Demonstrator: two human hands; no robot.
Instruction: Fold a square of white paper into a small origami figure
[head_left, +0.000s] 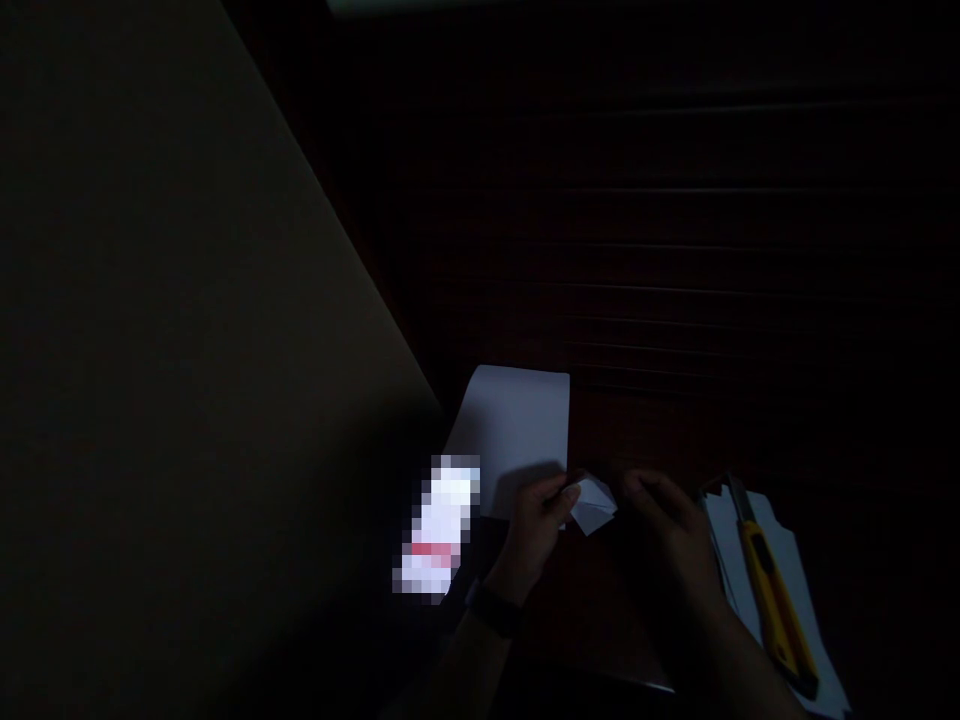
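Very dim, deep shadows, brightest spot a pixelated screen (pixel 437 525)

Light is very dim. A plain, dull grey-brown wall (pixel 187 250) fills the left, its slanting edge meeting dark reddish-brown, wood-like panelling (pixel 637 150) whose horizontal ridges (pixel 675 189) catch faint glints. Below lies a dark reddish-brown tabletop (pixel 600 610); a pale strip (pixel 420 5) shows at the top.

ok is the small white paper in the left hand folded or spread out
Folded: the small white paper pinched by the left hand shows overlapping layers and slanted edges.
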